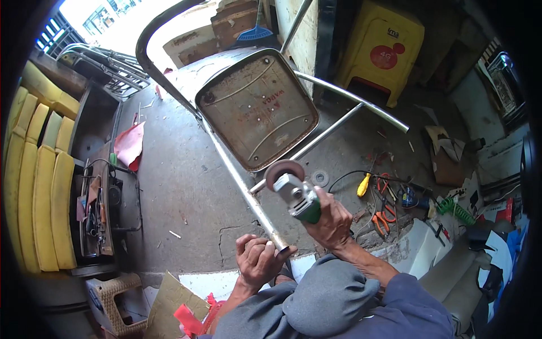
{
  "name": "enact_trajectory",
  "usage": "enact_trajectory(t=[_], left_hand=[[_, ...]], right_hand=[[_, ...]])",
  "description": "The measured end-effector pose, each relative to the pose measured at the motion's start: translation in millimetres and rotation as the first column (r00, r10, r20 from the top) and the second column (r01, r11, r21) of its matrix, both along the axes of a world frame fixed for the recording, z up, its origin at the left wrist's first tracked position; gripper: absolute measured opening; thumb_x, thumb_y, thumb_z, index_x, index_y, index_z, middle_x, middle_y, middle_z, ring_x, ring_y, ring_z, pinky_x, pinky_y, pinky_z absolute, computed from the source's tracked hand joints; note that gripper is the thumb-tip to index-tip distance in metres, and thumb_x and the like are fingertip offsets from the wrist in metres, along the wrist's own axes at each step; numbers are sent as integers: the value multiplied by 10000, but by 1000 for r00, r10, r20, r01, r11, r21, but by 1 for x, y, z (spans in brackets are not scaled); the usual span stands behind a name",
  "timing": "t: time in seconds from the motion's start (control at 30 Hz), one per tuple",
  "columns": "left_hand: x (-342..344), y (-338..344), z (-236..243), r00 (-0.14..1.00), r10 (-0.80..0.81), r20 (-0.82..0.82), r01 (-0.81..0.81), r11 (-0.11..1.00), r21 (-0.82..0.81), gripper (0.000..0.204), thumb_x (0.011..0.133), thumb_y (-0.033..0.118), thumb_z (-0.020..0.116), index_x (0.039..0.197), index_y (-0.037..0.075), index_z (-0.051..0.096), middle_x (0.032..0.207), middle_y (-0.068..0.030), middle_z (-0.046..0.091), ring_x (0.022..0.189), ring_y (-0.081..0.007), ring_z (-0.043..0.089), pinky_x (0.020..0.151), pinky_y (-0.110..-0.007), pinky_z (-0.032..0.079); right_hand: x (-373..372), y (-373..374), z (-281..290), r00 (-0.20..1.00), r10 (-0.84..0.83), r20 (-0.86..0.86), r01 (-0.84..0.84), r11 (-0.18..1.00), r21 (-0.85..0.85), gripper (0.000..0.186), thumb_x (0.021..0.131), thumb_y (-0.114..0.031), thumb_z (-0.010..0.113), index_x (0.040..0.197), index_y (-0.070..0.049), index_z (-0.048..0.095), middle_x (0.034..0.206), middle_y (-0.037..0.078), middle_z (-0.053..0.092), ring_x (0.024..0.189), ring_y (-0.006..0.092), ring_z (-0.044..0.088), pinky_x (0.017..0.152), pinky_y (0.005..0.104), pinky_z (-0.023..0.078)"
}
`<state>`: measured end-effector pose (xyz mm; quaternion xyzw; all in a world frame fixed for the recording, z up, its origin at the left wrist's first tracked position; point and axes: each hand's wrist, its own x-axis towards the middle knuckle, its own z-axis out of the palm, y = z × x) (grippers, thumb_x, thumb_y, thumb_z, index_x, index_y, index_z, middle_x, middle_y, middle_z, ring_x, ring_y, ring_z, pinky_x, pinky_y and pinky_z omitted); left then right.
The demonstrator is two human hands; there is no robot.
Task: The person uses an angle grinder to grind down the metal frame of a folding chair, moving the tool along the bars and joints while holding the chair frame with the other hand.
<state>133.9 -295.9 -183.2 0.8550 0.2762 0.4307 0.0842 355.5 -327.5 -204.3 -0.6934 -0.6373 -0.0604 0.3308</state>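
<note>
My right hand (332, 221) is closed round the green-and-grey body of an angle grinder (299, 200). Its brown disc (284, 171) sits close to the crossbar joint of a metal chair frame (228, 158); whether they touch I cannot tell. Near its open end, a chair leg (262, 217) is gripped by my left hand (261, 260), fingers curled at the tube. The chair lies tipped over on the floor, the rusty underside of its seat (257, 110) showing. Another leg (387, 117) points off to the right.
On the right lie a yellow-handled screwdriver (364, 185), orange-handled pliers (384, 217), a green coiled hose (454, 210) and cables. A loose disc (320, 178) rests by the grinder. Yellow cushions (45, 198) and a toolbox (96, 214) stand left; a yellow plastic stool (384, 51) stands behind.
</note>
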Motion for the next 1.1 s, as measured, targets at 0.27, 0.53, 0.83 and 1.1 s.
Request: enact_trajectory(t=[0.27, 0.53, 0.83, 1.1], left_hand=[[-2, -3, -5, 999, 23, -39, -23, 1000, -10, 552, 683, 292, 962, 1011, 103, 561, 865, -25, 579, 756, -177, 623, 868, -443, 471], [-3, -7, -2, 997, 36, -69, -41, 997, -62, 598, 674, 257, 964, 1064, 113, 534, 887, -36, 591, 781, -200, 625, 880, -473, 469], [-3, 2, -4, 999, 2, -52, -5, 998, -56, 568, 697, 259, 949, 1019, 113, 505, 856, -55, 619, 781, -210, 613, 851, -481, 473], [7, 0, -7, 996, 37, 76, -36, 999, -23, 532, 712, 305, 946, 1004, 111, 546, 836, -11, 576, 723, -169, 627, 874, -433, 476]], right_hand=[[7, 2, -13, 993, 94, 68, -99, 992, 78, 824, 769, -295, 837, 1450, -95, 418, 1013, 136, 639, 713, 291, 694, 603, 423, 578], [59, -1, -4, 958, -245, -146, 234, 968, -89, 839, 758, -268, 828, 1451, -87, 392, 1032, 162, 662, 773, 331, 716, 629, 447, 587], [104, 20, 42, 911, -390, -135, 340, 894, -291, 890, 773, -302, 832, 1470, -161, 297, 1130, 232, 681, 845, 438, 721, 710, 512, 590], [15, 28, 95, 989, 147, 26, -122, 895, -430, 848, 805, -267, 777, 1504, -94, 330, 915, 170, 590, 698, 346, 704, 592, 482, 584]])
